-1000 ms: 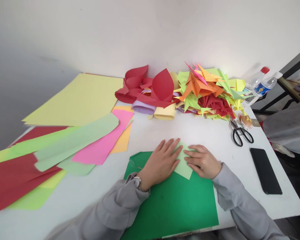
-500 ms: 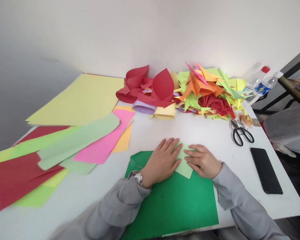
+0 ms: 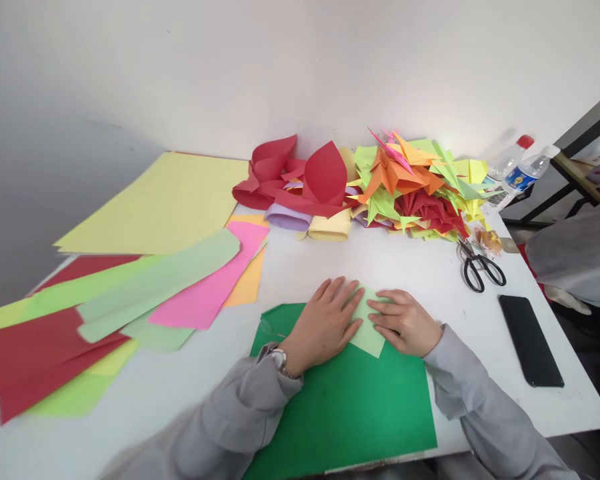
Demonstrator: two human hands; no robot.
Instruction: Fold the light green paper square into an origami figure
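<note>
A small piece of light green paper lies folded on a large dark green sheet. My left hand rests flat over its left side, fingers spread and pointing away from me. From the right, my right hand presses on the same paper with fingers stretched out and slightly bent. Part of the paper is hidden under both hands, so its full fold cannot be made out. A pale strip of it shows between them, and one corner points toward me.
Coloured paper strips, including a pink one, spread over the left. A yellow sheet lies behind them. Red rolled paper and a pile of folded paper shapes line the wall. Scissors, a black phone and bottles stand right.
The view has shifted very slightly. Both hands stay on the light green paper in nearly the same pose.
</note>
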